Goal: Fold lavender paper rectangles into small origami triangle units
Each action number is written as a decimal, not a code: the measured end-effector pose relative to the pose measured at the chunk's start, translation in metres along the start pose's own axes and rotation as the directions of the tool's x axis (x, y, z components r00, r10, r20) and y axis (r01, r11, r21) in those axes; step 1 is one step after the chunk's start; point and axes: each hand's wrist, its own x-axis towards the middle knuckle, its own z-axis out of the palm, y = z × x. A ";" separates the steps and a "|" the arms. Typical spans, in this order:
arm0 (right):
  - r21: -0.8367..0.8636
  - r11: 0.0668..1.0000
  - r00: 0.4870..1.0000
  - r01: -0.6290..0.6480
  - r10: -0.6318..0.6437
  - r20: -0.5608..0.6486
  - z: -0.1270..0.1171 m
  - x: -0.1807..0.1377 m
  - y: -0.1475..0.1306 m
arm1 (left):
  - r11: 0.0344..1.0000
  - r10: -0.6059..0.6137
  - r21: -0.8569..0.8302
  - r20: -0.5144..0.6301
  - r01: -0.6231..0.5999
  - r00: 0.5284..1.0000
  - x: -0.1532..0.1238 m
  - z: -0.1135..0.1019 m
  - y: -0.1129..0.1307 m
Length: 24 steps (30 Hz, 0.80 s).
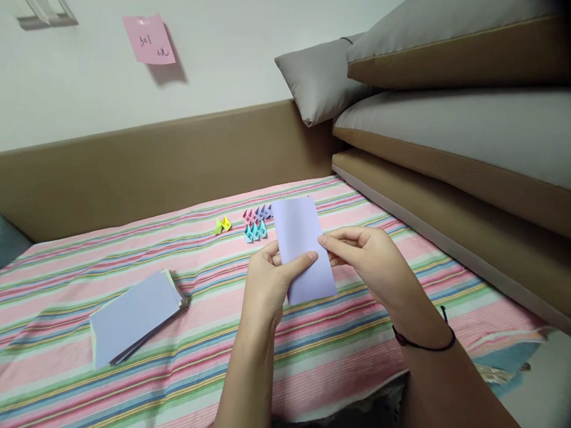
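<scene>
A lilac sheet [299,238] is held just above the bed [58,278], mid-scene. The left hand [268,283] pinches its left edge and the right hand [367,256] pinches its right, fingers closed, keeping it flat. The stack [134,316] lies near left, in reach. Folded pieces [255,224] sit farther off.

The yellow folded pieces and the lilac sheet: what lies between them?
Head view: pink, purple and teal folded pieces lie on the striped cloth between the yellow folded pieces and the lilac sheet.

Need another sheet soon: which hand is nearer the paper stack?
Left. The left hand is right of the paper stack; the right hand is farther right, across the lavender sheet both hold.
</scene>
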 end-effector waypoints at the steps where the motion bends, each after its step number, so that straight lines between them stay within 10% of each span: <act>1: -0.005 1.000 1.000 0.013 -0.013 0.001 0.000 0.000 0.000 | 1.000 -0.002 0.003 0.002 0.002 1.000 0.000 0.000 0.000; 14: -0.268 0.916 0.954 0.298 -0.297 0.045 0.004 -0.010 -0.009 | 0.994 0.104 -0.041 -0.052 -0.106 0.993 -0.001 0.000 0.005; 24: -0.460 0.698 0.803 0.549 -0.593 0.057 0.009 -0.018 -0.018 | 0.964 0.266 0.005 -0.011 -0.266 0.964 -0.002 -0.013 0.008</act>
